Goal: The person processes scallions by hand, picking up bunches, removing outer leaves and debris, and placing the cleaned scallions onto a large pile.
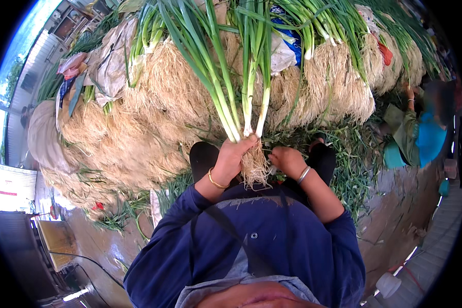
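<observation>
My left hand (pixel 234 155) is closed round several green onions (pixel 225 105), just above their roots. Their long green leaves point away from me and fan out over the pile. Below the fist hangs a tuft of pale, stringy roots (pixel 254 167). My right hand (pixel 289 161) is closed close beside those roots, on their right. Its fingers are curled inward, and whatever they may hold is hidden. Both hands are above my lap, between my knees.
A large heap of green onions with matted roots (pixel 174 77) spans the far side. Pale sacking (pixel 115 61) lies over its left part. Loose leaves (pixel 351 167) litter the wet floor (pixel 390 205). Another person in a blue garment (pixel 430 138) sits at the right.
</observation>
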Available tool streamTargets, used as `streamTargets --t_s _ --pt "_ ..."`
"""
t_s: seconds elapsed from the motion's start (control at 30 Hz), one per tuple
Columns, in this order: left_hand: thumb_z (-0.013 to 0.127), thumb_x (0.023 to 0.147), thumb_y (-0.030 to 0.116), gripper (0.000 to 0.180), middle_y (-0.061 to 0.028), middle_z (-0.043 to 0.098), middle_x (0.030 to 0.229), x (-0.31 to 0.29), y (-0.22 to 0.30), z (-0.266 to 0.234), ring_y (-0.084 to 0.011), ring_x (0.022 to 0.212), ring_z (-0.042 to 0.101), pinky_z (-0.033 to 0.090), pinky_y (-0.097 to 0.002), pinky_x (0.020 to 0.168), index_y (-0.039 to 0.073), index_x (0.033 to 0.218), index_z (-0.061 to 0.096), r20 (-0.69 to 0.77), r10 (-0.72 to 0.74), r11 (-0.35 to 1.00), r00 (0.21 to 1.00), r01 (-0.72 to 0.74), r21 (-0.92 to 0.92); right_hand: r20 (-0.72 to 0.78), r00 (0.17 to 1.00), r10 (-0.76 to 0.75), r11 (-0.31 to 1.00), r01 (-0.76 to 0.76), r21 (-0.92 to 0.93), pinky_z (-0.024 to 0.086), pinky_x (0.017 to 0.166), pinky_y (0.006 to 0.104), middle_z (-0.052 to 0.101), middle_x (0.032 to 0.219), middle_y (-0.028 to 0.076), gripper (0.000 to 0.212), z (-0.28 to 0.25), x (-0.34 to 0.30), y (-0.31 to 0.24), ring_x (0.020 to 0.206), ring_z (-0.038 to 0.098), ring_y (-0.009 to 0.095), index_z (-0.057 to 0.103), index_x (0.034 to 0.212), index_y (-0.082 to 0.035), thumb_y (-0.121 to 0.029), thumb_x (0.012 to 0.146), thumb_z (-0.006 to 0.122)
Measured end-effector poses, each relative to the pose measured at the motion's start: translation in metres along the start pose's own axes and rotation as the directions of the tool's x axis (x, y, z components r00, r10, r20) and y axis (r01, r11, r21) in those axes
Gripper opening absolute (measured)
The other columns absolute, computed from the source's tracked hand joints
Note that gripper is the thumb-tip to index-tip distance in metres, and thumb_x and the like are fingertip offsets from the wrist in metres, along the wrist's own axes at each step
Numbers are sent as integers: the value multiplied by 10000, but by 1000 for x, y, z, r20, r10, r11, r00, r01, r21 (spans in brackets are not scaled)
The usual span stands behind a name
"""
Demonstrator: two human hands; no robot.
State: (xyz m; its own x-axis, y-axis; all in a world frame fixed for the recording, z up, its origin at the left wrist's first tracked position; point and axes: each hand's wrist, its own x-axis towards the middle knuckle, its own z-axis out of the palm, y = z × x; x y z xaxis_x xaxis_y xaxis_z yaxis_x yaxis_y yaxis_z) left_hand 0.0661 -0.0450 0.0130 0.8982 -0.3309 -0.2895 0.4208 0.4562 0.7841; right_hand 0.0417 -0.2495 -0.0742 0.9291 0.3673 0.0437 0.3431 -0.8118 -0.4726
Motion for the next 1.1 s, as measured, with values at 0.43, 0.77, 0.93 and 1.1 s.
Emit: streamTargets --t_s 0.43,0.77,0.93,1.1 --pt "526 943 207 200 -26 573 714 -17 14 19 -95 564 536 433 -231 502 11 969 557 -90 49 998 995 -45 52 -181 971 156 231 142 962 465 700 255 615 893 37 299 -57 132 -70 785 560 107 561 1149 -23 -233 937 550" --pt "571 921 191 192 -10 591 771 -12 8 6 -74 602 542 441 -228 522 13 993 574 -177 -2 997 984 16 78 107 994 -22 945 -14 326 508 675 378 636 829 161 180 -19 23 0 728 653 277 597 1002 -21 -148 878 567" --pt "631 878 144 226 -17 617 864 -3 3 -6 -87 732 574 475 -236 638 -7 1041 591 -50 -8 994 999 14 108 -374 911 -173 970 224 96 517 609 363 619 826 145 243 -17 28 22 665 632 309 550 1006 -22 -231 886 585" --pt "648 850 97 225 -32 632 893 -3 2 -7 -105 772 594 483 -239 685 -12 1042 603 -17 -32 992 999 34 122 -270 926 265 739 -15 674 476 561 283 620 790 105 208 -123 96 -51 610 594 212 541 931 -14 -218 897 568"
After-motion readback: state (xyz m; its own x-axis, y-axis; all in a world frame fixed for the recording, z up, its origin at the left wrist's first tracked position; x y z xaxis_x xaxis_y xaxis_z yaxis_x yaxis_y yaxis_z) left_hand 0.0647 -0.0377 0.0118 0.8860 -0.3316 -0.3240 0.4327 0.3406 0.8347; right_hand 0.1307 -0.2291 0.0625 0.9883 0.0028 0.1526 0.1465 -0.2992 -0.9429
